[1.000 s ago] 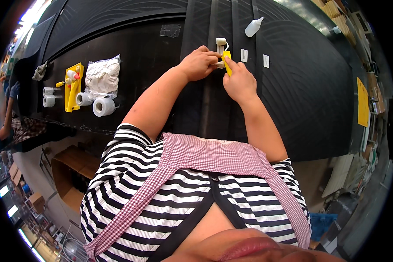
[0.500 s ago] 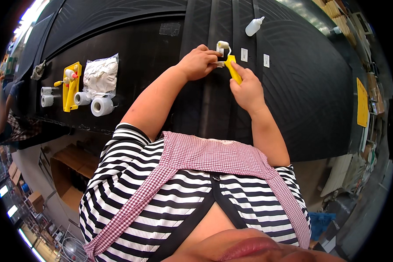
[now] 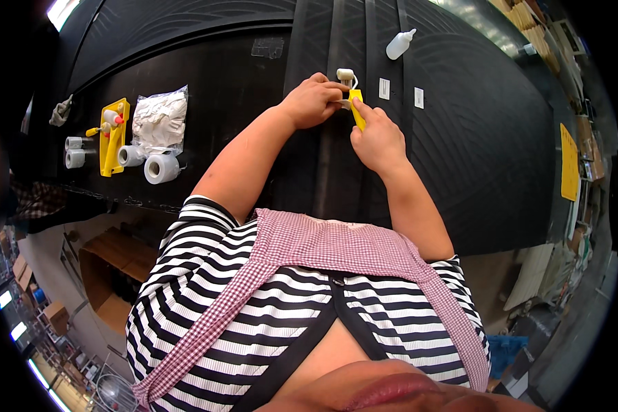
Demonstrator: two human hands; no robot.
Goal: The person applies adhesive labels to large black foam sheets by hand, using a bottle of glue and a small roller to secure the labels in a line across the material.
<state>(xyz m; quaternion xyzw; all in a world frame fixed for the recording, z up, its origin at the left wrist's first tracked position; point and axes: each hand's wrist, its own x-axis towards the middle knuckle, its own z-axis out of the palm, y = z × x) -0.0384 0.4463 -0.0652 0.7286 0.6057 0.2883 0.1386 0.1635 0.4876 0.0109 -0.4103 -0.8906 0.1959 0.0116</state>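
Note:
My right hand [image 3: 381,141] grips the yellow handle of a small paint roller [image 3: 356,113]. Its white roller head [image 3: 345,73] rests over a black strip of material [image 3: 349,34], where a label lies mostly hidden beneath the roller and my fingers. Just left of the roller, my left hand [image 3: 312,103] lies on the same strip, its fingers closed. A small pale strip [image 3: 344,104] sticks out from the fingertips. Two white labels, a nearer one [image 3: 384,89] and another [image 3: 419,97], sit on neighbouring black strips to the right.
A white squeeze bottle [image 3: 399,44] lies beyond the labels. To the left are a yellow tray [image 3: 110,161] with tools, a plastic bag of white pieces [image 3: 159,118] and several clear tape rolls [image 3: 161,168]. A yellow sheet [image 3: 569,161] lies at the far right.
My right hand has shifted the roller left, closer to my left hand, and the handle stands more upright. My left hand stays almost where it was.

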